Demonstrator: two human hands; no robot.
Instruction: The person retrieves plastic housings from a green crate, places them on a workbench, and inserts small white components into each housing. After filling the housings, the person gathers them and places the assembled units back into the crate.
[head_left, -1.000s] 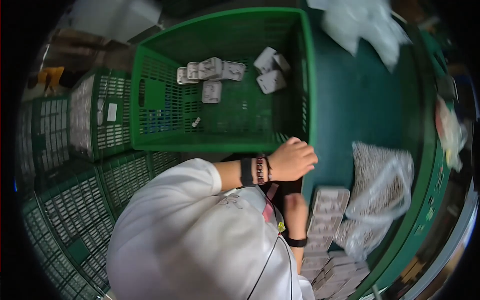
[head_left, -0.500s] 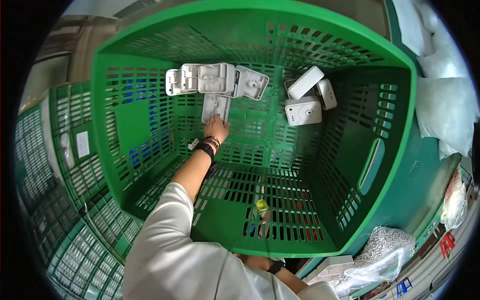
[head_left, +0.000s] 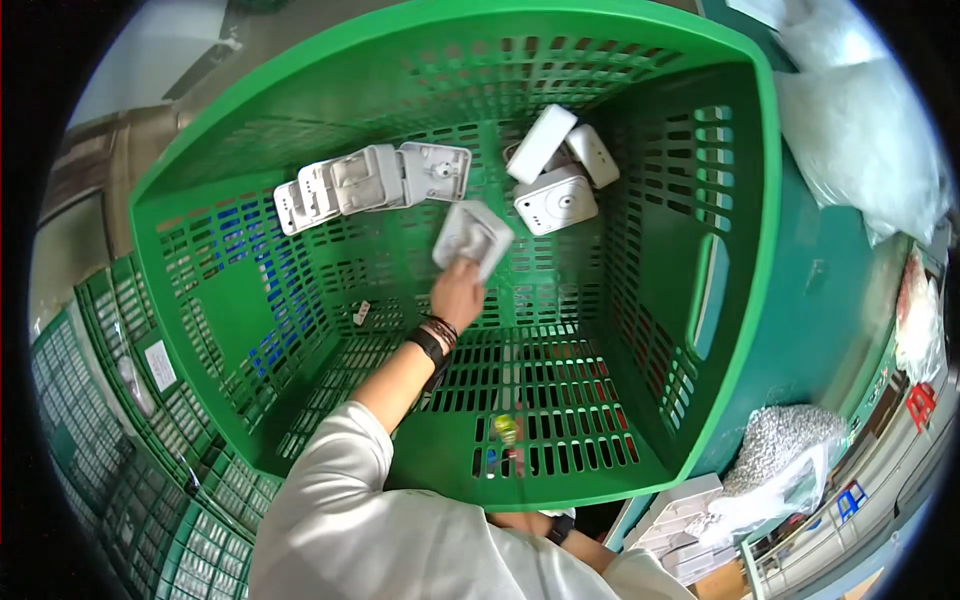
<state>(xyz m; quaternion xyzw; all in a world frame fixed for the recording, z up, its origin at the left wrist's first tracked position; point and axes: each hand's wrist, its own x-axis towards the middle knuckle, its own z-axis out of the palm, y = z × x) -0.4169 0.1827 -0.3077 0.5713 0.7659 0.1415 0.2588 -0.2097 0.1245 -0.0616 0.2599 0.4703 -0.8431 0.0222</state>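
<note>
Inside the large green plastic basket [head_left: 752, 330], my left hand [head_left: 457, 296] grips the near edge of a white plastic housing [head_left: 478, 228], which is lifted, tilted and slightly blurred. To its upper left, several open white housings [head_left: 362, 183] lie overlapping in a row, hollow sides showing. Farther right, a small cluster holds a housing with a round hole [head_left: 560, 203], a plain white one [head_left: 541, 143] leaning on it and another behind. My right hand [head_left: 518, 524] is at the basket's near outer edge, mostly covered by the rim and my sleeve; its fingers are hidden.
Green crates [head_left: 150, 400] stand stacked at the left. Filled plastic bags [head_left: 865, 140] rest at the upper right. Low on the right are a clear bag of small grey pieces [head_left: 785, 450] and white box-like pieces [head_left: 675, 515]. A small white tag [head_left: 361, 313] lies inside the basket.
My left hand has raised the white housing from beside the row and carried it right, toward the middle of the basket. The whole view has shifted and turned somewhat.
</note>
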